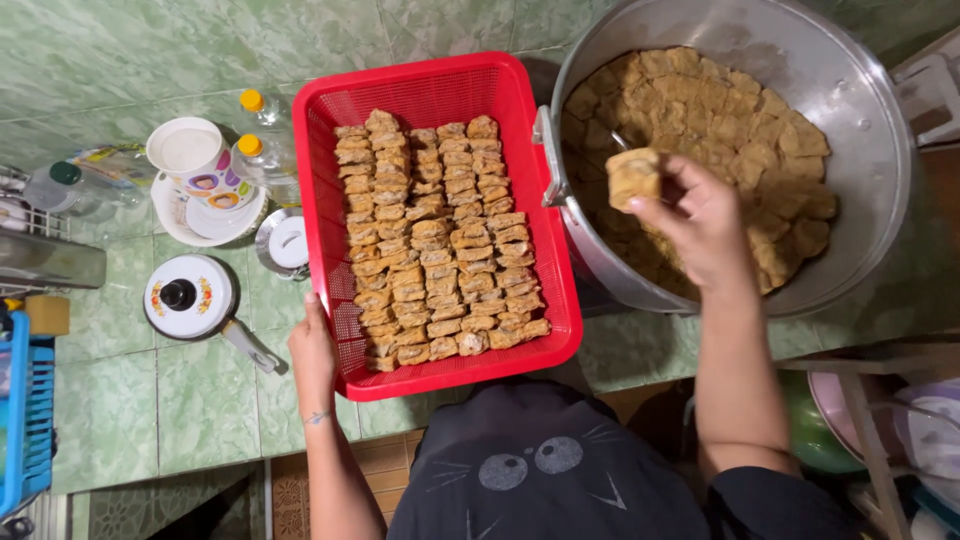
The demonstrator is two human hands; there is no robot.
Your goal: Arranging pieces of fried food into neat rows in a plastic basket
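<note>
My right hand [700, 225] holds a brown fried tofu block [633, 177] above the near left side of a big metal pot [850, 90], which is full of the same brown blocks. Left of the pot sits a red plastic basket [330, 110] with tidy rows of tofu pieces [440, 240]. My left hand [312, 350] rests on the basket's near left corner, fingers over the rim.
On the green tiled counter [120, 400] stand a white lidded cup [187, 150] on a saucer, two bottles with yellow caps [252, 145], a small metal lid [287, 242] and a white pan lid with a handle [190, 297]. A blue crate [25, 420] is at the far left.
</note>
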